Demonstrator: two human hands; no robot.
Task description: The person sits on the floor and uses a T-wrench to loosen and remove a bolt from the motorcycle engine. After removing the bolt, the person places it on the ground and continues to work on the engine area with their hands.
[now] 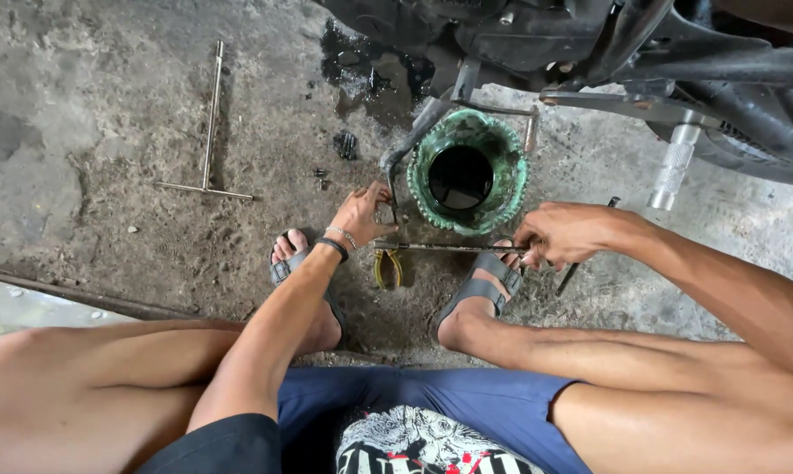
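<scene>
My left hand (361, 213) rests on the ground by the left side of a green plastic container (432, 206) holding dark liquid, fingers pinched at one end of a long thin metal rod tool (449, 248). My right hand (562, 233) grips the rod's other end, just right of the container. The rod lies level across the space between my two sandalled feet. Yellow-handled pliers (385, 266) lie on the ground under the rod, near my left wrist.
A motorcycle underside (590, 44) with a silver foot peg (673, 167) hangs over the container. A metal T-handle wrench (209, 132) lies on the concrete at the left. A dark oil stain (361, 70) spreads behind the container. Another thin tool (572, 274) lies below my right hand.
</scene>
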